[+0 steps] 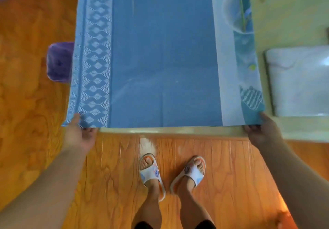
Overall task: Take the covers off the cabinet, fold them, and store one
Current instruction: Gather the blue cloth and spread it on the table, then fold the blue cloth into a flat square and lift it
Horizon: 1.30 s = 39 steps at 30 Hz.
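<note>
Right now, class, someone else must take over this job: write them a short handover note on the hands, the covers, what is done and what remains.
Left hand grips the near left corner of the blue patterned cloth cover; right hand grips its near right corner.
The cover lies spread over the pale wooden cabinet top, with a teal floral layer showing at its right edge.
Done: nothing folded that is visible.
Left: lift off, fold, store one.

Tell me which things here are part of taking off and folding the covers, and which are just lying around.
Part of the job: blue cover, left hand, right hand, cabinet top.

Just lying around: purple stool, white wrapped bundle, slippers.
</note>
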{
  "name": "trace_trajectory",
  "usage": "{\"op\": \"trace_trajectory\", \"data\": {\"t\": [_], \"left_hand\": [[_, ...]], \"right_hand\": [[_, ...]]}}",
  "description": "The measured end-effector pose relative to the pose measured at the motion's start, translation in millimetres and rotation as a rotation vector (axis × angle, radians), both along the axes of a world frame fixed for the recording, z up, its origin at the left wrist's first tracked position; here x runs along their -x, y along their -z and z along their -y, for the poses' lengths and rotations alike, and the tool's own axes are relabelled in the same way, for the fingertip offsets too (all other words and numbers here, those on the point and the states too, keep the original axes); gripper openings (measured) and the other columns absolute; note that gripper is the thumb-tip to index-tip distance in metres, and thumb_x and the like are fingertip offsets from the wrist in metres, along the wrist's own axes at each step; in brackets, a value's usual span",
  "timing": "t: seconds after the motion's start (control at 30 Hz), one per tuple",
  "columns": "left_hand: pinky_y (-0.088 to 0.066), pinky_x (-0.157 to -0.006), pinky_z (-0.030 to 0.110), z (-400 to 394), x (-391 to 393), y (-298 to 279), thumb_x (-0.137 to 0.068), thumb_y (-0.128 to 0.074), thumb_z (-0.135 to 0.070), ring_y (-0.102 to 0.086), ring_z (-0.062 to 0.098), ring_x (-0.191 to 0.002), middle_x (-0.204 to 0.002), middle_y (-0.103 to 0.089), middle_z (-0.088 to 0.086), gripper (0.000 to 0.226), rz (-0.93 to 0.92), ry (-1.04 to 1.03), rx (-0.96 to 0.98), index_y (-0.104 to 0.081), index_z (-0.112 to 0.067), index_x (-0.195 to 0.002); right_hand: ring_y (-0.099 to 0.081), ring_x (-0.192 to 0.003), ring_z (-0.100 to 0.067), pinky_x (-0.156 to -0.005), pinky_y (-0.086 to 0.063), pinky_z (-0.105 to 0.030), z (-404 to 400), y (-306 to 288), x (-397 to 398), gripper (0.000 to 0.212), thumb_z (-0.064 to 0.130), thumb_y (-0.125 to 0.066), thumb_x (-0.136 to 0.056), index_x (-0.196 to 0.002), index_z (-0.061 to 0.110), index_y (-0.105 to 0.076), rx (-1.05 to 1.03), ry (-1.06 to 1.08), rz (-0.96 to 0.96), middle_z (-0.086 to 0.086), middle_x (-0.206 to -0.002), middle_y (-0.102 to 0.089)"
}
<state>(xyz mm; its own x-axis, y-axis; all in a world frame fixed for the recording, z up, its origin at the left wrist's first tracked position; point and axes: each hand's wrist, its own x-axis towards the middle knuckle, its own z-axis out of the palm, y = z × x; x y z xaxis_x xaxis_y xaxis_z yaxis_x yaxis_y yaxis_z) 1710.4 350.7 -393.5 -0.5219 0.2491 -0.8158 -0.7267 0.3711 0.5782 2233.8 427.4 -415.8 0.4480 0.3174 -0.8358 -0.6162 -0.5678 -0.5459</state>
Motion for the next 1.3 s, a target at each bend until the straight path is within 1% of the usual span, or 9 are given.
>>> {"op": "trace_trajectory", "data": {"t": [0.17,0.43,0.63,0.73,0.83,0.9,1.0,1.1,1.3], "left_hand": [[-0.061,-0.083,0.05,-4.0,-25.8,-12.8,-0.106,-0.051,-0.018,-0.075,0.025,-0.097,-0.115,-0.074,0.009,0.021,0.014,0.103,0.007,-0.057,-0.011,-0.125],[-0.058,-0.085,0.044,26.2,-13.3,-8.2,-0.104,-0.054,-0.014,-0.073,0.022,-0.1,-0.114,-0.073,0.006,0.018,0.089,0.119,0.083,-0.058,-0.016,-0.121],[-0.057,-0.092,0.049,38.0,-15.7,6.8,-0.105,-0.054,-0.019,-0.072,0.023,-0.098,-0.114,-0.072,0.004,0.022,0.041,0.087,0.134,-0.054,-0.018,-0.127],[-0.058,-0.086,0.05,58.4,-19.7,-3.7,-0.106,-0.05,-0.036,-0.073,0.029,-0.09,-0.1,-0.073,0.012,0.029,0.025,0.285,0.365,-0.055,-0.015,-0.125],[-0.057,-0.074,0.045,69.4,-35.4,-24.0,-0.105,-0.041,-0.052,-0.071,0.035,-0.072,-0.072,-0.07,0.018,0.058,0.009,0.641,0.506,-0.064,0.0,-0.099],[-0.058,-0.067,0.04,66.7,-50.9,-35.9,-0.106,-0.04,-0.05,-0.071,0.03,-0.063,-0.067,-0.071,0.018,0.061,-0.139,1.018,0.45,-0.067,0.001,-0.085],[-0.054,-0.067,0.037,40.6,-59.5,-42.1,-0.106,-0.041,-0.043,-0.066,0.013,-0.064,-0.071,-0.069,0.004,0.042,-0.62,1.512,0.239,-0.062,-0.018,-0.08],[-0.051,-0.08,0.036,-1.5,-59.3,-38.8,-0.105,-0.045,-0.037,-0.064,0.019,-0.095,-0.102,-0.067,-0.006,0.021,-0.926,1.655,0.096,-0.062,-0.025,-0.103],[-0.048,-0.104,0.051,-102.3,-53.2,-2.2,-0.098,-0.04,-0.043,-0.049,0.039,-0.131,-0.144,-0.05,0.017,0.055,-1.4,1.721,0.003,-0.055,-0.012,-0.14]], "right_hand": [[-0.075,-0.078,-0.02,-0.053,-0.061,-0.044,4.0,-17.8,12.3,0.028,0.019,-0.056,-0.101,-0.129,0.015,-0.059,0.04,0.036,-0.028,-0.004,-0.101,-0.075],[-0.071,-0.054,-0.012,-0.047,-0.059,-0.035,53.3,-35.0,25.0,0.004,0.02,-0.055,-0.102,-0.099,0.018,-0.057,0.03,0.079,-0.002,0.003,-0.061,-0.073],[-0.071,-0.084,-0.019,-0.062,-0.063,-0.039,79.6,-24.9,34.9,0.032,0.019,-0.063,-0.098,-0.128,0.015,-0.055,0.124,0.147,0.045,-0.005,-0.101,-0.071],[-0.07,-0.088,-0.023,-0.071,-0.063,-0.038,93.2,-31.0,35.9,0.034,0.019,-0.066,-0.096,-0.126,0.011,-0.052,0.208,0.113,0.12,-0.011,-0.111,-0.068],[-0.069,-0.084,-0.027,-0.07,-0.057,-0.04,92.5,-47.6,42.8,0.033,0.017,-0.069,-0.092,-0.12,0.005,-0.056,0.355,-0.004,0.384,-0.014,-0.115,-0.067],[-0.063,-0.094,-0.038,-0.068,-0.051,-0.04,84.5,-57.3,53.9,0.04,0.019,-0.063,-0.092,-0.127,0.001,-0.053,0.447,-0.237,0.725,-0.019,-0.116,-0.062],[-0.046,-0.123,-0.043,-0.101,-0.04,-0.049,61.7,-62.9,82.4,0.051,0.023,-0.057,-0.088,-0.135,0.004,-0.052,0.421,-0.768,1.153,-0.026,-0.135,-0.051],[-0.04,-0.12,-0.042,-0.1,-0.035,-0.051,24.4,-59.3,111.0,0.047,0.009,-0.059,-0.084,-0.131,0.007,-0.056,0.316,-0.97,1.34,-0.023,-0.136,-0.046],[-0.053,-0.113,-0.049,-0.095,-0.05,-0.054,-70.3,-34.8,171.5,0.04,0.009,-0.067,-0.082,-0.121,0.0,-0.063,-0.22,-1.41,1.407,-0.025,-0.125,-0.057]]}}
